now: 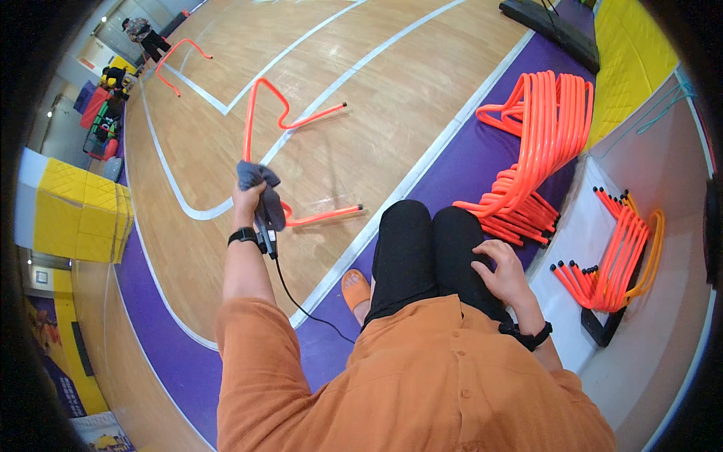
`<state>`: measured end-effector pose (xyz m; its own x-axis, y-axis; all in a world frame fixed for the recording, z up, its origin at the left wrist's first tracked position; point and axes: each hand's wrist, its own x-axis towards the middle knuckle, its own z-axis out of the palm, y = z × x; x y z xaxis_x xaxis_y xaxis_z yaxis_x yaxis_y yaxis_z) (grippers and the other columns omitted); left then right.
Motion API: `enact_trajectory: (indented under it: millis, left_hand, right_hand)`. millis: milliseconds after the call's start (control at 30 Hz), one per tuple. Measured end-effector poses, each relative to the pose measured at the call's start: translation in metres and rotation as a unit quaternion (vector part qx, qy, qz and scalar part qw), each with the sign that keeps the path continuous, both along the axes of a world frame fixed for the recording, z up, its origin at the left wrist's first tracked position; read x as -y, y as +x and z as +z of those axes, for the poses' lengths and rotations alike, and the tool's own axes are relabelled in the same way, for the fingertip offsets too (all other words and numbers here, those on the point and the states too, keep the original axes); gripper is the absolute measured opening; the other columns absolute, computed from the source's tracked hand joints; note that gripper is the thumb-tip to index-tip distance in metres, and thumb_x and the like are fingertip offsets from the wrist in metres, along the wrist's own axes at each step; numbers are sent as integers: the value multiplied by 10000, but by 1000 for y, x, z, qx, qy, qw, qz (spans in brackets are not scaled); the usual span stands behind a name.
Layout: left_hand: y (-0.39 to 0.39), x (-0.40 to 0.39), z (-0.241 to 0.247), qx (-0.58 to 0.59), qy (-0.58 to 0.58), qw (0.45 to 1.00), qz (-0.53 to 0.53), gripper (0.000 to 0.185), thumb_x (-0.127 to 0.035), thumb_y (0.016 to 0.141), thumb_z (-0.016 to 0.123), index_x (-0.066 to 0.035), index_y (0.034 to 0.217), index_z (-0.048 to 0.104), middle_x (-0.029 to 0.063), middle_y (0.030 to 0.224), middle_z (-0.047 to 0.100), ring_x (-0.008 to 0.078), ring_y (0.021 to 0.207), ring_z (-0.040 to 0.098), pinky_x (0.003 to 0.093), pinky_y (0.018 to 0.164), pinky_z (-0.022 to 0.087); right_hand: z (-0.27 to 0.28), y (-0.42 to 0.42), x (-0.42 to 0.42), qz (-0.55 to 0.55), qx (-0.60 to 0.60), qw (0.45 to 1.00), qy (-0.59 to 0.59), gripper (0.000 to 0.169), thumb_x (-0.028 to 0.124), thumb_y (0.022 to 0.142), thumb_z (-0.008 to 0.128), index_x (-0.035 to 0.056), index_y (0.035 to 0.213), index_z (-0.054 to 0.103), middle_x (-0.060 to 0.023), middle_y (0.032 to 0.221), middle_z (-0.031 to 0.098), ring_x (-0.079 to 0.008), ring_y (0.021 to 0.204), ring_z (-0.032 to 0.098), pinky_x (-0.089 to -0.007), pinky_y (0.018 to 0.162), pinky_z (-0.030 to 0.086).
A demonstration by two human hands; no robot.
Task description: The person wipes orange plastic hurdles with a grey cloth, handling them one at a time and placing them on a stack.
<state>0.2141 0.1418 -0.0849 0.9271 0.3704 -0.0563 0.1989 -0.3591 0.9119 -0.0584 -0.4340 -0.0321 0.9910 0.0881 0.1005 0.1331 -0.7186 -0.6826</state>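
A grey cloth (264, 195) is bunched in my left hand (247, 199), pressed against the orange tube of an agility hurdle (248, 130). This hurdle stands on the court floor with its black-capped feet pointing right; the cloth covers part of its bar. A device with a black cable is strapped at my left wrist. My right hand (505, 270) holds nothing and rests on my right thigh, fingers slightly apart. Beyond my knees, a nested stack of orange hurdles (551, 130) stands on the purple floor border.
More orange and yellow hurdles (618, 260) lie on a white surface at right, beside a wall. Another hurdle (181, 48) stands farther off on the wooden court. A person (144, 34) stands at the far left. Yellow padding (79, 209) wraps a column at left.
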Motion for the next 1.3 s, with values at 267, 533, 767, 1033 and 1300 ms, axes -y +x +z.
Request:
enact_trajectory:
  millis: [267,533,767,1033,1300]
  left_hand:
    - [3,-37,-27,28,213,968,128,621,-208,716,850,-22,1254,600,139,1100,711,255,1011,677,392,922,509]
    - [40,-81,-23,111,95,974,173,450,-200,767,819,-33,1154,662,119,1062,721,252,964,668,396,880,501]
    - [39,-73,-34,106,57,975,187,414,-107,799,800,-9,1168,638,77,1057,688,208,939,647,346,873,507]
    - [14,-87,-52,64,-12,989,130,362,-56,833,780,-11,1161,633,82,1062,681,225,925,660,355,824,533]
    - [-38,-54,-44,96,-14,972,214,238,-5,814,750,16,1036,667,55,1025,655,186,904,621,351,845,524]
  right_hand:
    - [-1,11,-8,22,-35,999,-6,231,130,815,754,24,1008,683,-130,1058,649,-331,1058,616,-402,942,489]
    - [-6,9,-4,5,-40,999,-20,229,143,815,754,38,1004,678,-143,1081,641,-337,1070,620,-401,939,498]
    - [-13,8,1,-12,-57,998,-35,219,145,825,745,43,1003,669,-146,1037,619,-340,1031,617,-408,914,499]
    - [-18,16,3,-25,-65,998,-11,193,131,821,748,36,973,677,-143,988,638,-340,996,627,-403,893,504]
    - [-35,15,22,-97,-129,986,43,245,145,839,748,11,1036,690,-140,988,670,-267,914,678,-355,832,543]
